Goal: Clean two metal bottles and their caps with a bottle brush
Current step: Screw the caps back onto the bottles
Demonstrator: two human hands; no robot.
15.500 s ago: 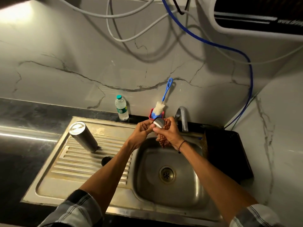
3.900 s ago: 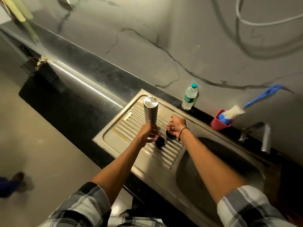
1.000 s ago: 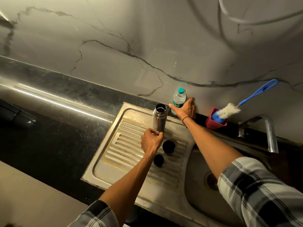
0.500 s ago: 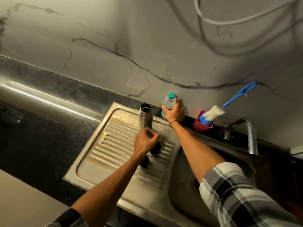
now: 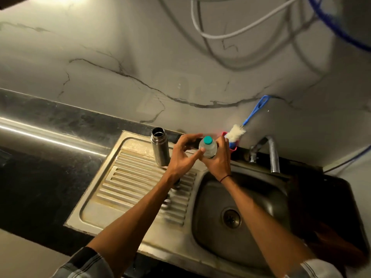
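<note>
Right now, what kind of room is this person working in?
Most likely a home kitchen: a steel sink with a ribbed draining board, a tap, and a dark stone counter.

Head camera, looking down, close over sink (image 5: 204,249).

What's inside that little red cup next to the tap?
The red cup holds a bottle brush: white bristles stick out above the rim and its blue handle leans toward the wall. The right hand covers most of the cup, so anything else inside is hidden.
</note>
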